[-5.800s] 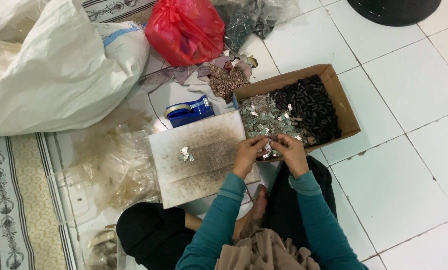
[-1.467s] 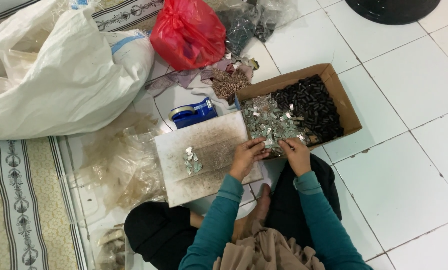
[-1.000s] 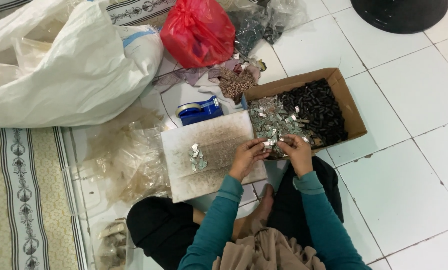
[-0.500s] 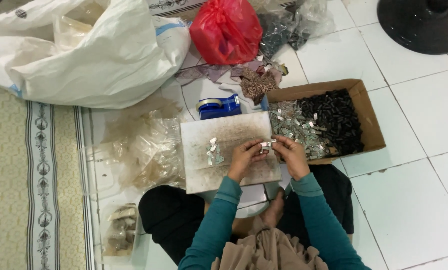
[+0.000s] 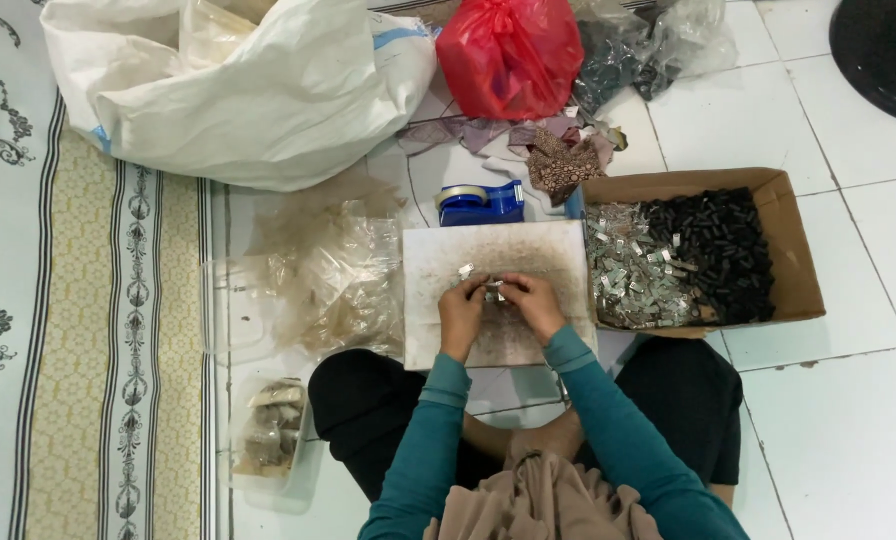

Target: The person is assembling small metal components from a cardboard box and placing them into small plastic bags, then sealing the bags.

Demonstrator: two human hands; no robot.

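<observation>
A single view was given, taken from a camera worn on the person's head. It was aimed almost straight down at the tiled floor (image 5: 848, 430), from well above, so that the teal sleeves and folded legs were seen at the lower edge. The white board (image 5: 498, 262) was held near the centre, the cardboard box (image 5: 794, 268) to the right, the patterned mat (image 5: 78, 330) along the left edge. No second view was supplied.
</observation>
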